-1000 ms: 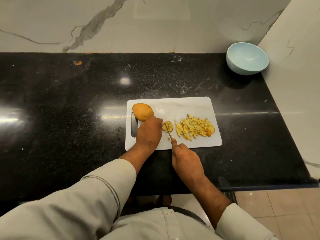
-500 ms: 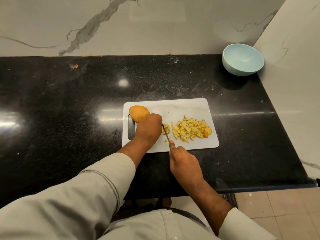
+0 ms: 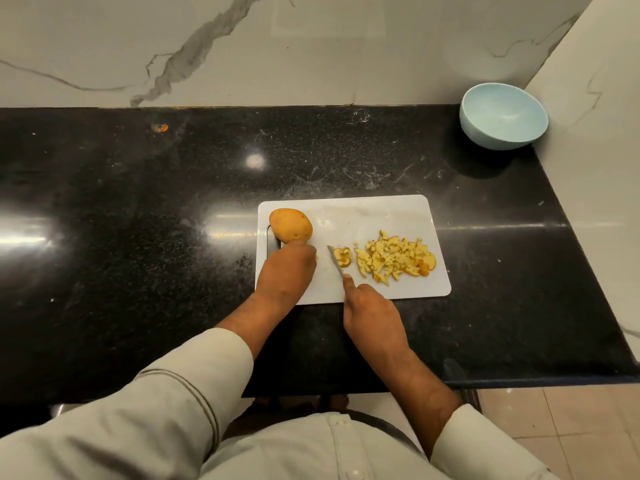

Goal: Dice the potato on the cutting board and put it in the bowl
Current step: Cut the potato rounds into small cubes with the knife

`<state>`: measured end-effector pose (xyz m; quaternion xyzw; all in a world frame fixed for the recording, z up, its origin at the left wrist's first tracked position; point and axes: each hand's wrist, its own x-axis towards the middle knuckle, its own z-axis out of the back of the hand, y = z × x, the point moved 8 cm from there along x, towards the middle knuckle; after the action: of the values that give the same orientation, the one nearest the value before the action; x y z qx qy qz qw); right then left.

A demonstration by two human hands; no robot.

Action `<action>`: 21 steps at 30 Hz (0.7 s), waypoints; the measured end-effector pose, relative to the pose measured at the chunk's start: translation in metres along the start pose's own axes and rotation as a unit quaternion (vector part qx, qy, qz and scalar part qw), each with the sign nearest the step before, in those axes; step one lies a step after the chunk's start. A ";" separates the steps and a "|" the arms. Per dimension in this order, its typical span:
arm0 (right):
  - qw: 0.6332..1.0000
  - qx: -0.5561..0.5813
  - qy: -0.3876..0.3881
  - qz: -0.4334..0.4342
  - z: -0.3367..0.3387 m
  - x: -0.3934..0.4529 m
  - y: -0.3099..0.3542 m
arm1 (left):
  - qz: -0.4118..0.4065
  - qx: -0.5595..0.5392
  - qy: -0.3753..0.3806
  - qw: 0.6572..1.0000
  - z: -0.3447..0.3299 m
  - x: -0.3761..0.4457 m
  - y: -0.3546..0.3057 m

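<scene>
— Surface and room?

— Black speckled stone desk (image 3: 145, 216), glossy, with bright glare patches. White marble wall (image 3: 311, 46) with grey veins behind, another white panel at right. Beige floor tiles (image 3: 561, 420) at lower right. Small orange speck (image 3: 161, 127) far back on the left.

— On the desk?

— White plastic cutting board (image 3: 374, 213) near the front edge, handle slot at its left end. Pale blue bowl (image 3: 504, 114) in the far right corner, well apart from the board, nothing visible inside.

— Hands?

— Both reaching out of light grey sleeves (image 3: 166, 393). Left hand (image 3: 285, 271) back-up over the board's left part, fingers curled downward, tips hidden; touching the near edge of the whole potato (image 3: 291, 226), though cannot tell whether gripping anything. Right hand (image 3: 372, 310) at the board's near edge, clenched round the handle of a small knife (image 3: 335, 259), forefinger stretched along the spine, blade angled forward and left, tip close to the board.

— Potato pieces against the fingers?

— Small cut clump (image 3: 343, 256) just right of the blade, between knife and main heap. Heap of diced potato (image 3: 394, 259), skin still on some bits, on the board's right half, near the right hand but apart from it. Whole potato at the board's far left corner, over the handle slot.
</scene>
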<state>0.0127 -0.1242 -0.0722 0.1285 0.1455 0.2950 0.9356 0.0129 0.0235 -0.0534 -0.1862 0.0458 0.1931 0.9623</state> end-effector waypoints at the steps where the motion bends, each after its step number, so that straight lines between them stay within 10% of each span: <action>1: 1.000 0.000 -0.002 -0.010 0.002 0.002 -0.004 | -0.004 -0.008 0.000 1.000 0.000 0.001 -0.002; 21: 1.000 -0.002 -0.018 -0.005 0.004 -0.002 -0.004 | -0.044 -0.141 -0.054 0.988 -0.008 0.008 -0.017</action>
<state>0.0153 -0.1293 -0.0694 0.1309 0.1286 0.2880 0.9399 0.0269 0.0091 -0.0561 -0.3113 -0.0419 0.1644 0.9350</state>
